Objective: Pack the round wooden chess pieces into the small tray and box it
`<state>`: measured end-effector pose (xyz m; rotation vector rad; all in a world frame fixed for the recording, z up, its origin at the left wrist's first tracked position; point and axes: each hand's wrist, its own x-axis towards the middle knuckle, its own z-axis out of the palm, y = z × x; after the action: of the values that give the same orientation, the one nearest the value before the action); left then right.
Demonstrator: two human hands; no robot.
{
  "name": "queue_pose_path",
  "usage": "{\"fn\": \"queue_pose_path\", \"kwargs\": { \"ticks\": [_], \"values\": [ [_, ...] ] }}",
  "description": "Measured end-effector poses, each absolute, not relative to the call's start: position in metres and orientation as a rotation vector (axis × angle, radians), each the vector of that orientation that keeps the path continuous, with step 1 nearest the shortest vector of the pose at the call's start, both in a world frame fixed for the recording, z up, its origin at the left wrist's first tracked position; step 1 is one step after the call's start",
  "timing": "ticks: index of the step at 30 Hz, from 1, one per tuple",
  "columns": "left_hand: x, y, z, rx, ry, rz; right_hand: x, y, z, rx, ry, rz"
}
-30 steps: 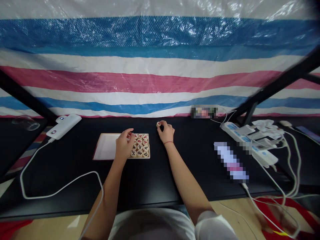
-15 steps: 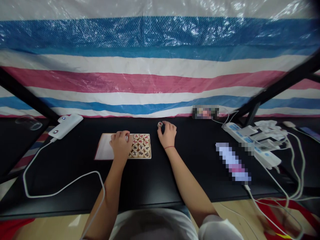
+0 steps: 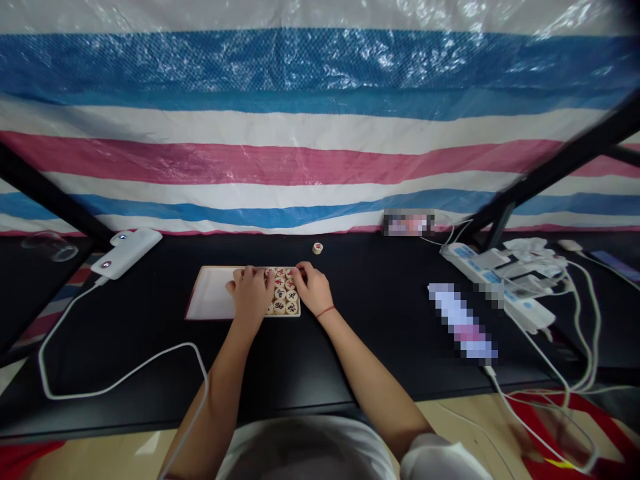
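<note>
An open box [image 3: 299,313] of round Chinese chess pieces [image 3: 280,293] with red and black characters sits in front of me. My left hand [image 3: 251,293] lies palm down over the left part of the rows, fingers bent and apart, covering several pieces. At the box's upper right corner is my right hand [image 3: 314,288], its thumb and forefinger parted at the corner piece. Whether the fingertips grip that piece is hidden. A single Chinese chess piece [image 3: 317,248] rests on the black table behind the box.
The box's white flap [image 3: 210,297] extends left. A white power bank [image 3: 127,253] with a cable lies at the left. To the right are a blurred phone [image 3: 463,323], a power strip [image 3: 500,283] and tangled cables. A striped plastic sheet [image 3: 310,160] hangs behind the table.
My right hand has let go of the Chinese chess piece on the table and come down-left to the box corner. My left hand has shifted slightly right over the pieces.
</note>
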<state>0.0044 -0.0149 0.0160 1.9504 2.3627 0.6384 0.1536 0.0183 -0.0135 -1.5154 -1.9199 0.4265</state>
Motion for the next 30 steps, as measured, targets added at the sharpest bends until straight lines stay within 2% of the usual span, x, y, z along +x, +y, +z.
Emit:
{"fn": "queue_pose_path", "kwargs": {
  "ticks": [8,15,24,30],
  "values": [
    [0.0,-0.013,0.018,1.916,2.293,0.748,0.153,0.018,-0.015,-1.501,-1.815,0.47],
    [-0.004,-0.011,0.025,1.932,1.84,1.253,0.147,0.006,0.0,-1.166,-1.799,0.401],
    [0.009,-0.015,0.022,1.467,1.66,1.254,0.144,0.002,0.003,-1.097,-1.763,0.421],
    [0.007,-0.008,0.019,1.069,1.461,1.501,0.157,0.016,0.006,-1.21,-1.617,0.375]
  ]
}}
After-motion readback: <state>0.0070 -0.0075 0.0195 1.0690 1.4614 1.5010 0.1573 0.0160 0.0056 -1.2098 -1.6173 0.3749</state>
